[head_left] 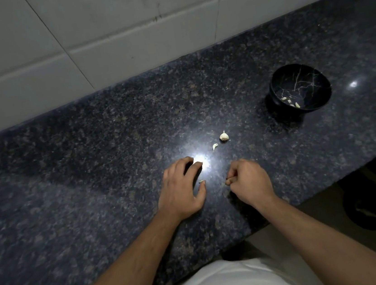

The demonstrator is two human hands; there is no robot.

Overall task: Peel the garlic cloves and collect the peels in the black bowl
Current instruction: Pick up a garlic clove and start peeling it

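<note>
a person's left hand [181, 188] rests spread on the granite counter [89, 154] beside a small garlic piece [201, 181]; the right hand [248, 180] is curled, contents unclear. unpeeled cloves [224, 136] wait between the hands and the black bowl [300, 88], which holds peels [292, 102].

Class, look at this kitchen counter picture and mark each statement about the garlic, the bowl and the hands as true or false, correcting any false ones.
1. The black bowl already holds a few pale pieces. True.
2. The bowl stands left of both hands. False: it stands to their right, farther back on the counter.
3. Two garlic pieces lie on the counter beyond the hands. True.
4. The left hand is lifting the bowl. False: it rests on the counter, far from the bowl.
5. The right hand has its fingers curled. True.
</note>
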